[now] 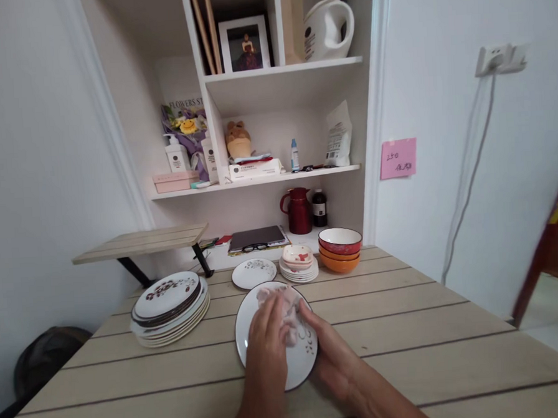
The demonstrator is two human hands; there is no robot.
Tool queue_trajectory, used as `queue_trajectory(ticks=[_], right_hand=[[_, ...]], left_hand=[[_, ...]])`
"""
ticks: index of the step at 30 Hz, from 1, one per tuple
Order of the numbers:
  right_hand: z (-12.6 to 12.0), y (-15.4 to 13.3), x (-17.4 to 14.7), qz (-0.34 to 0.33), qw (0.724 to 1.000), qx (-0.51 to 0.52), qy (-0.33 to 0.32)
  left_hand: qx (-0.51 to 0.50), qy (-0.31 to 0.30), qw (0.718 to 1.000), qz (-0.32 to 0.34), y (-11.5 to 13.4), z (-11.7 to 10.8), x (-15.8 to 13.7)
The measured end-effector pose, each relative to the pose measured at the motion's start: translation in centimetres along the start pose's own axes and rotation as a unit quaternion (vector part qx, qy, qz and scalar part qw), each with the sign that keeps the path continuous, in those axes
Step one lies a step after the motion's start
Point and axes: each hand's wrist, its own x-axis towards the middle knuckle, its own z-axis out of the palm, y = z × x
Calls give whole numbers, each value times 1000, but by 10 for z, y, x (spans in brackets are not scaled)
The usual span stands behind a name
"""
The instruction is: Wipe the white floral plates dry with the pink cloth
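On the slatted table point(407, 327), before us, one plate point(297, 371) is in work. Our left hand point(266, 339), fingers together and lightly curled, has a cloth point(291, 334) pressed on it; our right hand point(336, 356), thumb raised, grips its right edge. The wiping seems unfinished; which of the stacked plates point(167, 296) are done or left, we cannot tell. We read "FLOWERS ST" on a wrapper point(184, 104) and "250" on a pink note point(398, 158).

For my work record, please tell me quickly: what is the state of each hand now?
Left hand: on the cloth over the plate; whether it grips cannot be told.
Right hand: holding the plate's right edge.
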Motion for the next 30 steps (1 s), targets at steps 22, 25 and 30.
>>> queue_trajectory(ticks=[22, 25, 30], right_hand=[[-15, -12, 4, -17, 1000, -21, 16], [-11, -5, 3, -4, 999, -25, 19], [-6, 8, 2, 39, 999, -21, 9]], left_hand=[[6, -63, 998, -5, 16, -2, -3], [-4, -34, 999, -4, 11, -6, -1], [92, 48, 994, -24, -7, -14, 2]])
